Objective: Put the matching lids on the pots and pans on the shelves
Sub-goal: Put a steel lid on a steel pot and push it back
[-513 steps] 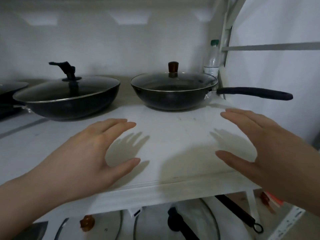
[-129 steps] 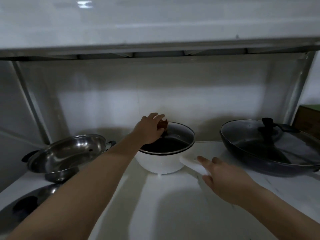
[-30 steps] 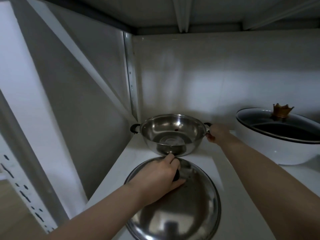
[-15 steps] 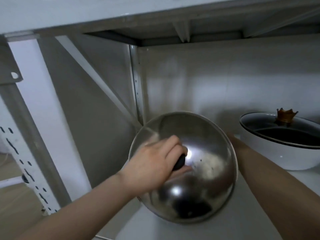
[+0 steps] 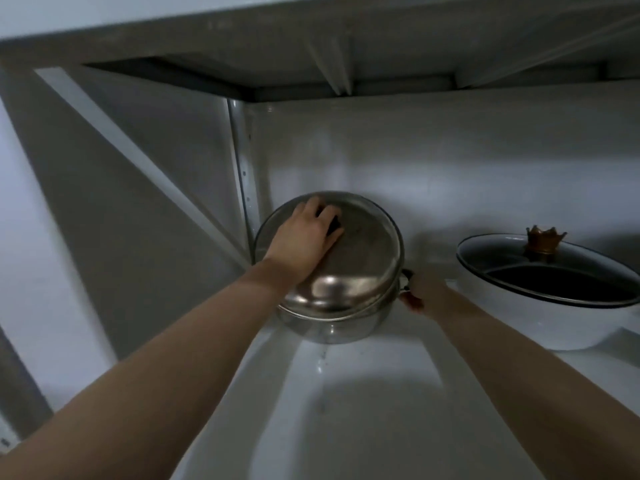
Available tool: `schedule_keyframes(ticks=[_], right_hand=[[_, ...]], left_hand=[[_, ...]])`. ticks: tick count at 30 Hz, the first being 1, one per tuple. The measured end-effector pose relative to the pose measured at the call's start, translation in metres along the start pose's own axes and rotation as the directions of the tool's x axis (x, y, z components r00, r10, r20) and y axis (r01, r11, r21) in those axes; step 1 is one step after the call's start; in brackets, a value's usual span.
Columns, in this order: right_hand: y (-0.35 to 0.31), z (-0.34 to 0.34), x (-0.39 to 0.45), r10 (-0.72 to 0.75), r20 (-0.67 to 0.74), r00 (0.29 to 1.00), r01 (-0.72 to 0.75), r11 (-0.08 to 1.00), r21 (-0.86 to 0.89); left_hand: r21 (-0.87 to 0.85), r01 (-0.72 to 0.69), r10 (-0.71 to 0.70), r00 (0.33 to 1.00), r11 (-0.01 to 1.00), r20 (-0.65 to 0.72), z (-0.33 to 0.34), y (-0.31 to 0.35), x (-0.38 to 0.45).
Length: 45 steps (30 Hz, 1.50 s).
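Steel gleams at the back left corner of the shelf (image 5: 363, 410), where the steel pot (image 5: 332, 329) stands close against the upright post (image 5: 244, 188) and the grey side panel (image 5: 145, 202). Left of the fingers there is only that panel, crossed by a pale diagonal brace (image 5: 138, 157), and it hems the pot in on that side. The left hand (image 5: 304, 240) lies on the steel lid (image 5: 346, 271), its fingers (image 5: 313, 206) curled round the dark knob (image 5: 334, 225) at the crown and holding it. Under the palm the lid sits over the pot with its near edge on the rim; its far edge seems raised toward the back wall (image 5: 450, 174), though whether it is fully seated I cannot tell. Just right of the lid, the right hand (image 5: 420, 292) is at the pot's side handle (image 5: 405, 280), touching it; the fingers are turned away and hidden, so I cannot tell whether they grip the handle or only steady it. Further right, well apart from both hands, a white pot (image 5: 554, 320) stands on the same shelf with a glass lid (image 5: 547, 271) on it, topped by a brown crown-shaped knob (image 5: 545, 240). Above the fingers the underside of the upper shelf (image 5: 346, 39) hangs low over everything. Both forearms reach in across the pale shelf from the near edge.
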State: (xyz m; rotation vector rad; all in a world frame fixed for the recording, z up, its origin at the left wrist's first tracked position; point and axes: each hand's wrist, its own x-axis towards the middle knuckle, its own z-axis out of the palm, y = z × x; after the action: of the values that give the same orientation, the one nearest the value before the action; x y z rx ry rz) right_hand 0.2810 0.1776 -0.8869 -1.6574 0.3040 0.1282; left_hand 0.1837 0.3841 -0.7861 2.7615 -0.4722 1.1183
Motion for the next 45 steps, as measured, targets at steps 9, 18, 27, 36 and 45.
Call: schedule_keyframes(ticks=[9,18,27,36,45], right_hand=[[0.002,-0.004,0.005,0.008,0.011,1.0,-0.007,0.999,-0.035],[0.003,-0.006,0.002,0.025,-0.026,0.999,-0.026,0.999,-0.044],[0.003,-0.007,0.0,0.019,-0.032,0.999,-0.02,0.999,-0.028],[0.001,-0.006,-0.003,0.046,-0.024,0.999,-0.047,0.998,-0.038],[0.004,-0.005,0.003,0.056,-0.018,0.998,-0.056,0.998,-0.015]], left_hand=[[-0.009,0.15,-0.145,0.964,0.989,0.223,0.045,-0.016,0.008],[-0.016,0.172,-0.158,0.93,0.985,0.331,0.064,-0.007,0.018],[0.009,0.2,-0.187,0.896,0.98,0.403,0.071,-0.008,0.018],[0.04,0.179,-0.179,0.895,0.983,0.409,0.074,-0.01,0.017],[0.072,0.17,-0.184,0.895,0.983,0.407,0.073,-0.008,0.016]])
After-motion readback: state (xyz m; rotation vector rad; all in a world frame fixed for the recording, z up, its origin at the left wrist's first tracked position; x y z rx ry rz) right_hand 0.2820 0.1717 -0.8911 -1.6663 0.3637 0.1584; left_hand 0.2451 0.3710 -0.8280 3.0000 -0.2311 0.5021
